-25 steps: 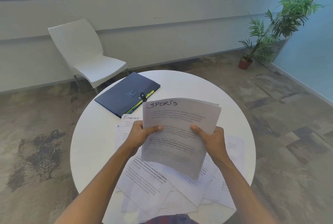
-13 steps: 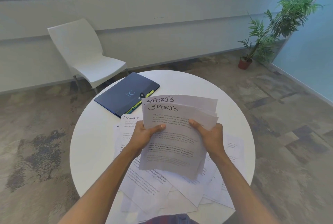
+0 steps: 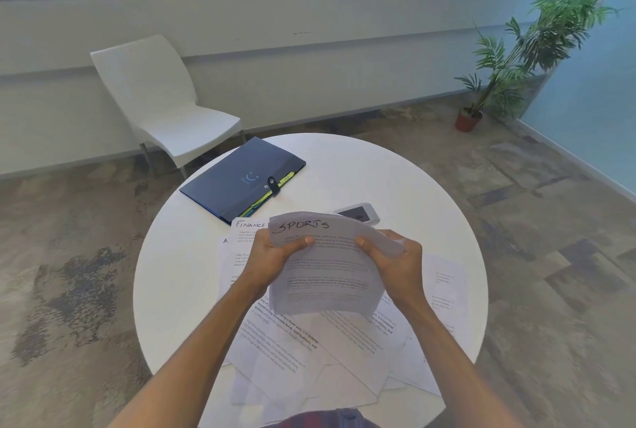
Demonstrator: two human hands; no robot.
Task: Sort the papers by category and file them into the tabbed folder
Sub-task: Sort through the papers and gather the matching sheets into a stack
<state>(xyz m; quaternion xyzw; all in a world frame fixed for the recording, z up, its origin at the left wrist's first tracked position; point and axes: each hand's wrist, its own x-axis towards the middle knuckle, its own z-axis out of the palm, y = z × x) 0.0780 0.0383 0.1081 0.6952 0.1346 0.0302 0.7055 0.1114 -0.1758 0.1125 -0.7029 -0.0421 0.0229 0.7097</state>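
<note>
A small stack of printed sheets headed "SPORTS" [image 3: 327, 273] is held above the round white table [image 3: 413, 180]. My left hand [image 3: 272, 259] grips its left edge and my right hand [image 3: 392, 262] grips its right edge, thumbs on the front. The top of the stack curls back toward the right. Loose papers [image 3: 285, 341] lie spread on the table under my arms, one headed "FINANCE" [image 3: 249, 226]. A dark blue tabbed folder [image 3: 237, 180], closed with a strap, lies at the table's far left with yellow-green tabs showing.
A phone [image 3: 359, 212] lies face up on the table just behind the held sheets. A white chair [image 3: 161, 111] stands beyond the table on the left. A potted plant [image 3: 516, 59] stands on the floor at the far right near a blue wall.
The held sheets have dropped lower and bent backward at the top, squared into one stack. The phone behind them has come into sight. Both hands keep their grip.
</note>
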